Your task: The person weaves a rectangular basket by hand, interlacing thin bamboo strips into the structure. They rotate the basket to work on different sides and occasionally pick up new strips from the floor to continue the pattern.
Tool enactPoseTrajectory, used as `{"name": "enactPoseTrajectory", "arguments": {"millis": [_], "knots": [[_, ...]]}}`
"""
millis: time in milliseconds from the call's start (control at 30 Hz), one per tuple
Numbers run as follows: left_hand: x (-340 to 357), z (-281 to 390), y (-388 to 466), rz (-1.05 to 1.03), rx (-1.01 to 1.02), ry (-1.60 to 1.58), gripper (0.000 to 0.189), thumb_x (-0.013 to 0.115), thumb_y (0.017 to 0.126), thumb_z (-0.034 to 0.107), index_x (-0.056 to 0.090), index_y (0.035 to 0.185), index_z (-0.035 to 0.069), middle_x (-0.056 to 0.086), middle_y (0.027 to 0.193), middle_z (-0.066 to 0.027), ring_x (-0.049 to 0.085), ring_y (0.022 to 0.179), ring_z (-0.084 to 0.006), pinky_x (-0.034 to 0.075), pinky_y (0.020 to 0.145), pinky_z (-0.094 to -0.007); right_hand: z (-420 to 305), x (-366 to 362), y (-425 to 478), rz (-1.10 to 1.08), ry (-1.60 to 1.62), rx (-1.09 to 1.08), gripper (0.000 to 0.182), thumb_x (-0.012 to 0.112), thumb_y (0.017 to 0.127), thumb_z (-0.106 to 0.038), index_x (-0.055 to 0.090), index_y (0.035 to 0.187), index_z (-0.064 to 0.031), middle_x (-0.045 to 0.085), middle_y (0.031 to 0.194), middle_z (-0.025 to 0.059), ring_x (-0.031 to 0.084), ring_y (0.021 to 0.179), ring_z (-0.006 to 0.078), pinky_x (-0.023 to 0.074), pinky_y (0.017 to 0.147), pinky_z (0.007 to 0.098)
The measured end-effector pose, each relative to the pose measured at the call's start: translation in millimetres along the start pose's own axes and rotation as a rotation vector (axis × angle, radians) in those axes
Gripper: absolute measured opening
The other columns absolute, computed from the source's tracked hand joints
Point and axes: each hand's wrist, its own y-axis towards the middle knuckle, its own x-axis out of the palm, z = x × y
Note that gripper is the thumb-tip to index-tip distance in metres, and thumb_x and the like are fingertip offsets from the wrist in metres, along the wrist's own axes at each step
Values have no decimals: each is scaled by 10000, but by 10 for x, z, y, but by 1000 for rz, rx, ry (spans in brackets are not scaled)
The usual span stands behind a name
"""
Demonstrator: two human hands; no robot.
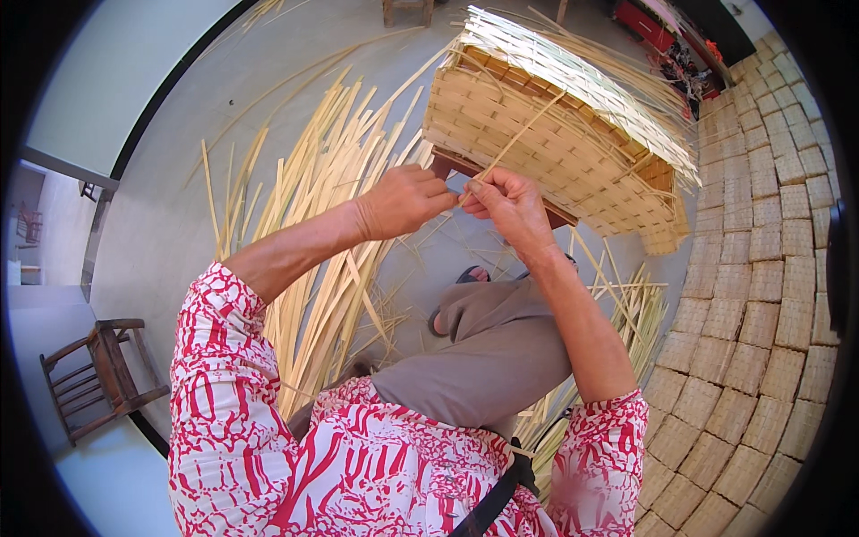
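Both of my hands meet over the gap between my feet and a large woven bamboo-strip piece (pixel 517 127). My right hand (pixel 507 205) pinches a thin bamboo strip (pixel 520 135) between thumb and fingers; the strip runs up and to the right across the woven side. Close by on the left, my left hand (pixel 407 200) is closed, knuckles up, with its fingertips near the strip's lower end; whether it grips that end is hidden. The woven piece rests on a reddish-brown wooden support (pixel 560 213), and pale weaving covers its upper edge.
Long loose bamboo strips (pixel 315 268) lie on the grey floor to my left, and more strips (pixel 634 322) lie at right. Stacked woven blocks (pixel 758 288) line the right side. A wooden chair (pixel 111 369) stands at far left, a wooden stool (pixel 408 10) at the top.
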Motion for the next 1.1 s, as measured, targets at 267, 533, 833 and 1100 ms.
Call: {"name": "enactPoseTrajectory", "arguments": {"millis": [267,533,833,1100], "knots": [[-200,-29,585,105,-436,-537,279,709,910,103,717,1176,18,706,857,-64,678,754,-192,552,676,-344,142,-75,34,-98,-135,-12,195,638,1019,-186,714,979,-11,727,868,50,675,804,113,561,744,275],[-567,53,944,-147,-571,-1169,119,716,960,104,733,1030,10,702,792,-24,677,668,-73,561,566,-202,-378,-403,-209,153,-817,-577,232,739,851,-149,719,1044,-22,702,966,159,681,895,302,526,780,436],[-667,74,978,-120,-489,-1276,117,684,976,57,696,1091,38,726,933,-27,702,776,-78,578,667,-212,-693,-652,229,235,-1330,-777,592,666,829,-48,542,1408,-42,650,1234,168,582,1186,375,446,976,482],[-459,-27,1046,128,-165,-595,210,732,912,21,706,1120,21,724,872,-44,671,760,-109,538,666,-265,-764,-693,540,127,-1337,-598,464,642,841,-53,616,1301,-113,716,1032,198,663,1056,385,443,956,530]]}}
